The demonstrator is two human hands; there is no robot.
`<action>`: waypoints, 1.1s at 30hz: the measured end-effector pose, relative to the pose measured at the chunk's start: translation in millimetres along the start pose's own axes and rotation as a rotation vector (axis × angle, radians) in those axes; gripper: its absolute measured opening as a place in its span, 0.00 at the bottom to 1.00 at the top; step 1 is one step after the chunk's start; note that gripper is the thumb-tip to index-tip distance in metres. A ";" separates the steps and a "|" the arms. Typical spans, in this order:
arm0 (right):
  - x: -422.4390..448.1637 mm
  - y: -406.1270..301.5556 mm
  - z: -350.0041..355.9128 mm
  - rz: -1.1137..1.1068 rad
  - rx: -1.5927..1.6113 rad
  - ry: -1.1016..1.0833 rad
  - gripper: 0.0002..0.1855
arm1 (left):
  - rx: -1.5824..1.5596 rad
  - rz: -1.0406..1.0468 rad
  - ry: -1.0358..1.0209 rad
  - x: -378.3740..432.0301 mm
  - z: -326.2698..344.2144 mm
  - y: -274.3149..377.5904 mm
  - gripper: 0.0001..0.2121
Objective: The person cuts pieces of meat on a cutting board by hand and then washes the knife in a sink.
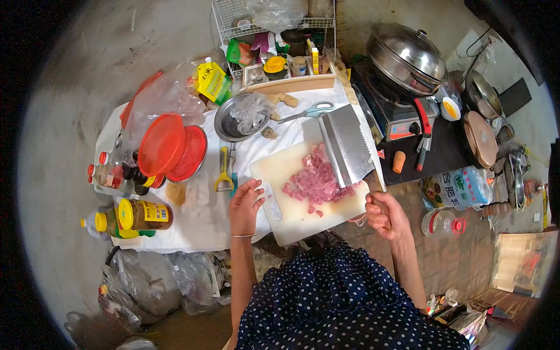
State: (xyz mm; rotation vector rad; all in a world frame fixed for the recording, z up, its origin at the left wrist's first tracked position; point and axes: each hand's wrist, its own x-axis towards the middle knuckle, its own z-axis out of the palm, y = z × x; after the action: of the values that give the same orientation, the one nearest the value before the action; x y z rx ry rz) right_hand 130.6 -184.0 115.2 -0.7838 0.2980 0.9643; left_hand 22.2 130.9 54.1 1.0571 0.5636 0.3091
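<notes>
My right hand (387,214) grips the wooden handle of a cleaver (348,146), its broad metal blade raised and tilted over the right side of a white cutting board (262,166). Small pieces of raw pink meat (310,179) are heaped on the board, partly hidden behind the blade's lower edge. My left hand (246,203) is beside the board's left edge, near its handle slot, with fingers apart and nothing held. Left of the board lie a yellow peeler (224,175) and a slim tool with a blue handle.
A metal bowl (227,120) holding plastic film and blue-handled scissors (313,111) lie behind the board. Red mesh baskets (162,144), bottles and yellow-lidded jars (148,215) stand left. At right are a stove (407,124), a lidded steel pot (407,57), a carrot piece (398,162) and a knife (423,151).
</notes>
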 end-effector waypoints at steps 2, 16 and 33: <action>-0.1 2.0 0.1 -0.005 0.032 -0.011 0.10 | -0.065 0.018 -0.005 -2.6 -3.3 2.3 0.12; -7.1 49.5 57.5 -0.105 -0.196 0.136 0.08 | 1.179 0.873 -0.394 -20.6 86.8 -1.0 0.19; -30.6 91.8 71.6 -0.395 -0.276 0.436 0.07 | 1.311 0.668 -0.330 -23.4 26.2 -54.0 0.17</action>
State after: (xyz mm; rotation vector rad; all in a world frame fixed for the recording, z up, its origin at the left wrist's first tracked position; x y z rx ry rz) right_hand 30.3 -121.9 139.4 -1.2558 0.3727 0.4586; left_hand 16.7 75.0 22.8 2.5232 0.0175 0.3225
